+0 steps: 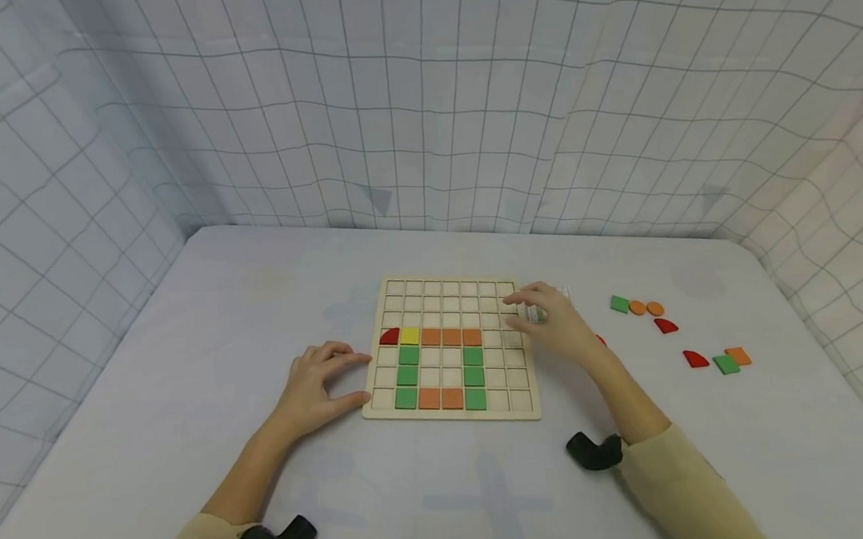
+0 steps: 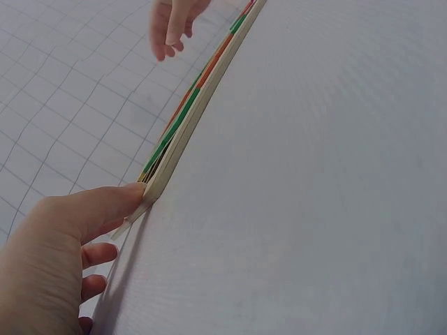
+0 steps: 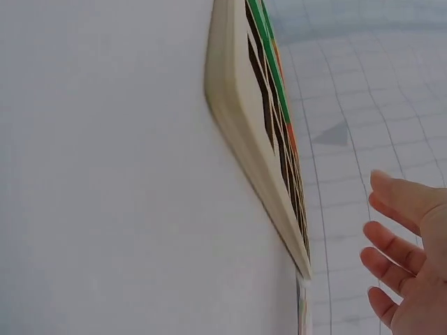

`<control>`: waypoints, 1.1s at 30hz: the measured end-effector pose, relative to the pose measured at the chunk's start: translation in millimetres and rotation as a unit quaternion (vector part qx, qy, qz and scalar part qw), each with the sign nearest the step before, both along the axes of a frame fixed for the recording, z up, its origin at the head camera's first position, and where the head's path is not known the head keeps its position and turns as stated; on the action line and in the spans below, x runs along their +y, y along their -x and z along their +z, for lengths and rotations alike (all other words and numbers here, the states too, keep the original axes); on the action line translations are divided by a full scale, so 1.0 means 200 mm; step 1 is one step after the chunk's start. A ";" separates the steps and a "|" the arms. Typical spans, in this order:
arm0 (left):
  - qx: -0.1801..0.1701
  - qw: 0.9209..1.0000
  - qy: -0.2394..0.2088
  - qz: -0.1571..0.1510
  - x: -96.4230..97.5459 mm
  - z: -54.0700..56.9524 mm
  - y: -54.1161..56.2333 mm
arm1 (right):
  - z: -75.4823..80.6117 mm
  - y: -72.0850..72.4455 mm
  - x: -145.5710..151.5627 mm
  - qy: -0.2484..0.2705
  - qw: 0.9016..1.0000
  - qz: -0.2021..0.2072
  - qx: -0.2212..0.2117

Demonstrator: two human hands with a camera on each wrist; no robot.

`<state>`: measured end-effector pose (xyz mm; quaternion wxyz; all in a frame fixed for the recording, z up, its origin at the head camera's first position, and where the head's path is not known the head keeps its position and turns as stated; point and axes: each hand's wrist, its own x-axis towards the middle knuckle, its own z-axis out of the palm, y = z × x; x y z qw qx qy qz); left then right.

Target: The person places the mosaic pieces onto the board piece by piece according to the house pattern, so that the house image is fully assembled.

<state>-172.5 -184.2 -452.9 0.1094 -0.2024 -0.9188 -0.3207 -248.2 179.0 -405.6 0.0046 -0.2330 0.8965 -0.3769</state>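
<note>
A pale wooden grid board (image 1: 513, 378) lies flat on the table. It holds a red quarter-circle (image 1: 389, 337), a yellow square (image 1: 409, 336), and several orange squares (image 1: 451, 337) and green squares (image 1: 406, 376) laid as a frame round bare cells. My left hand (image 1: 311, 395) rests at the board's left edge, thumb at the near corner and index finger farther up. In the left wrist view the thumb (image 2: 112, 206) touches that corner. My right hand (image 1: 555, 323) hovers by the board's right side, thumb and fingers apart with nothing between them.
Partly under my right hand lies a printed card (image 1: 563, 294), beside a mostly hidden red piece (image 1: 601, 339). Farther right are loose pieces: green squares (image 1: 726, 364), orange discs (image 1: 637, 308), red quarter-circles (image 1: 696, 359) and an orange square (image 1: 739, 356). A grid-patterned curtain (image 1: 458, 117) surrounds the table.
</note>
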 end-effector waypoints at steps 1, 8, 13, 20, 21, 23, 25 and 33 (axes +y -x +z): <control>0.001 1.000 0.000 0.000 0.00 0.00 0.00 | 0.00 0.00 0.04 0.000 1.000 -0.011 0.000; 0.003 1.000 -0.002 -0.001 0.00 0.00 0.00 | -0.01 -0.04 0.28 -0.021 0.996 -0.081 -0.019; 0.002 1.000 0.001 0.002 0.00 0.01 0.00 | -0.04 -0.07 0.40 -0.052 0.994 -0.097 -0.025; 0.001 1.000 0.002 0.003 0.00 0.01 0.00 | -0.08 -0.12 0.51 -0.067 0.991 -0.104 -0.043; 0.003 1.000 0.002 0.002 0.00 0.01 0.00 | -0.09 -0.12 0.52 -0.065 0.992 -0.102 -0.043; 0.005 1.000 0.002 0.000 0.00 0.01 0.00 | -0.10 -0.13 0.54 -0.060 0.993 -0.095 -0.037; 0.008 1.000 0.001 -0.001 0.00 0.00 0.00 | -0.12 -0.14 0.56 -0.056 0.994 -0.089 -0.032; 0.014 1.000 -0.002 -0.005 0.00 -0.01 0.00 | -0.17 -0.14 0.58 -0.054 0.996 -0.070 0.023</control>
